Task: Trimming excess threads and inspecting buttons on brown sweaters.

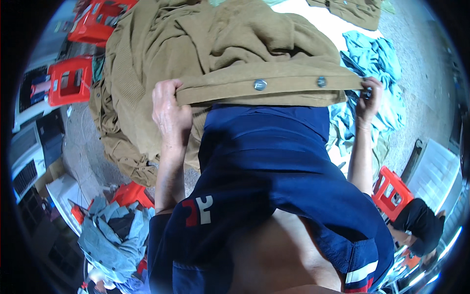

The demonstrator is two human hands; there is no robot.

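Both bare forearms rise from the lower frame, left hand [169, 110] clenched at centre-left, right hand [368, 100] pinched shut at upper right.

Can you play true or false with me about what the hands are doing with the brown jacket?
1. Both hands hold the brown jacket by its buttoned edge. True: the left hand grips one end, the right hand the other.
2. The jacket's buttons are red. False: they are silvery metal.
3. Red plastic stools stand nearby. True.
4. The cloth by the right hand is pink. False: the crumpled cloth is teal.
5. The left hand is empty. False: it grips the jacket.
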